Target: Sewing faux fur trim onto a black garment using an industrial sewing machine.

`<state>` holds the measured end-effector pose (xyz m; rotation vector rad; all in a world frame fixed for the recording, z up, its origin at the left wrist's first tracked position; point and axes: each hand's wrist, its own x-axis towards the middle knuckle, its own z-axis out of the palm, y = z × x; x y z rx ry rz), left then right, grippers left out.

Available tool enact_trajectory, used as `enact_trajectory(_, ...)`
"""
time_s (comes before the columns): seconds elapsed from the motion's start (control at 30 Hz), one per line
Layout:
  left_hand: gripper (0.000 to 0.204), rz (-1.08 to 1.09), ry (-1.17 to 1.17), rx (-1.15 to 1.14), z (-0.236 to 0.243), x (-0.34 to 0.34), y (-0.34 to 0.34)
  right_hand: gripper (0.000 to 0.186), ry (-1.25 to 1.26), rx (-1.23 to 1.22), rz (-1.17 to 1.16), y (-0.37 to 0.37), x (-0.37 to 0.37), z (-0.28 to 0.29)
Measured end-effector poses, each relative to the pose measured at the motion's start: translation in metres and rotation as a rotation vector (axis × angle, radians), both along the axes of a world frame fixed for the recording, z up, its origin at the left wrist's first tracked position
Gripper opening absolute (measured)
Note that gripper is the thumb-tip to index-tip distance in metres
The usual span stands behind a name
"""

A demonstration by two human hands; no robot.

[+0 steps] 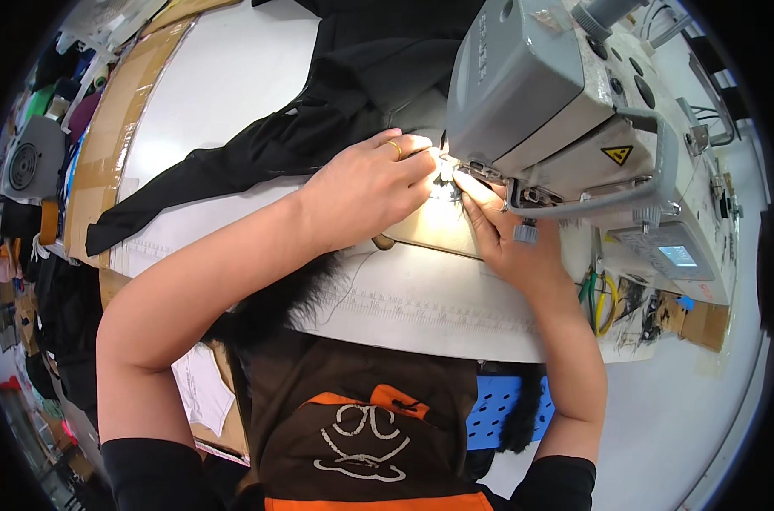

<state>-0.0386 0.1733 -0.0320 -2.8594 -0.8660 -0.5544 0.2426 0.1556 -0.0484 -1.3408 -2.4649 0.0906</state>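
A grey and white sewing machine stands at the right, its lamp lighting the spot under the needle. My left hand, a ring on one finger, is closed with bent fingertips at the left of the needle. The fingertips hold black fabric, which spreads behind the hand, with one long strip running left over the table. On the other side of the needle, my right hand is closed, thumb and forefinger pinching the fabric's edge in the bright light. A metal guard bar of the machine partly hides its fingers. Glare blurs the spot between both hands.
A white table with a printed ruler scale curves along the front. Green and yellow-handled tools lie at the right beside thread scraps. Black fur hangs under my left forearm. A cardboard strip edges the table's left.
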Motion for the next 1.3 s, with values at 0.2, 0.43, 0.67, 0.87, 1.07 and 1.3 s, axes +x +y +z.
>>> enact_trajectory(0.2,0.015,0.045,0.015,0.025,0.002,0.000,0.000,0.022,-0.085,-0.029,-0.051,0.000,-0.002,0.004)
enact_trajectory(0.43,0.025,0.119,-0.289,-0.149,-0.002,-0.001,-0.025,0.017,0.148,-0.121,0.052,0.004,0.017,0.011)
enact_trajectory(0.67,0.028,0.151,-0.342,-0.101,0.001,-0.003,-0.040,0.016,0.141,-0.048,0.110,0.002,0.002,0.018)
enact_trajectory(0.87,0.025,0.166,-0.260,-0.085,0.001,-0.015,-0.047,0.027,0.162,-0.196,0.175,0.010,0.010,0.003)
enact_trajectory(1.07,0.020,0.106,-0.125,-0.003,0.010,-0.013,-0.025,0.038,0.176,-0.333,0.154,0.017,0.030,-0.010)
enact_trajectory(1.3,0.016,0.061,-0.074,-0.018,0.008,-0.010,-0.012,0.017,0.121,-0.213,0.053,0.013,0.030,0.011)
